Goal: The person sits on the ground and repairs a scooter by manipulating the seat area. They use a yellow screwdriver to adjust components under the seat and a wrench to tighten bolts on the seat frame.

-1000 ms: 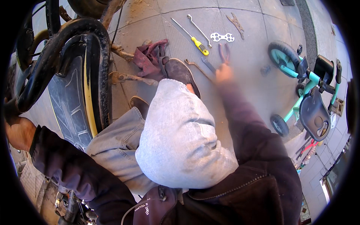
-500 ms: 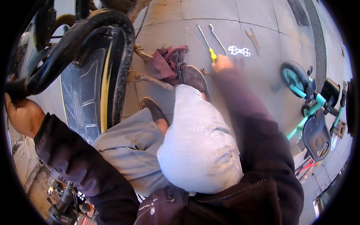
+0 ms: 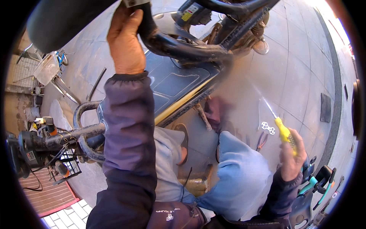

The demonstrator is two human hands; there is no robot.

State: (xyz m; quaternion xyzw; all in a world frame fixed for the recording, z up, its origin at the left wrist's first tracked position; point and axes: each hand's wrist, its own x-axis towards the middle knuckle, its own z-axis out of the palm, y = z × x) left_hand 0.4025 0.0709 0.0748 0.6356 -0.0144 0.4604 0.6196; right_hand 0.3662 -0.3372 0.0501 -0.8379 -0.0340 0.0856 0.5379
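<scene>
In front of me stands a dirty electric scooter with a dark footboard (image 3: pixel 177 78) edged in yellow. My left hand (image 3: pixel 127 44) reaches up and wraps round its black frame tube (image 3: pixel 146 24), close under a large dark seat (image 3: pixel 68 23). Out to the right, my right hand (image 3: pixel 292 158) grips a screwdriver (image 3: pixel 283 129) by its yellow handle; the shaft points up and away, its tip smeared by motion. Below it on the floor lie a silver multi-hole bicycle wrench (image 3: pixel 268 128) and pliers (image 3: pixel 262 141). A maroon cloth (image 3: pixel 216 112) lies by the kickstand (image 3: pixel 203 116).
The scooter's handlebar end (image 3: pixel 42 147), with cables, extends to the left. A child's turquoise tricycle (image 3: pixel 310 185) stands at lower right. A dark flat piece (image 3: pixel 325 107) lies on the tiles at right. Far left are a chair (image 3: pixel 46 68) and a striped mat (image 3: pixel 49 194).
My right hand has lifted the screwdriver off the floor and drawn it back toward me. The view has shifted; my left hand now shows high up, gripping the frame tube.
</scene>
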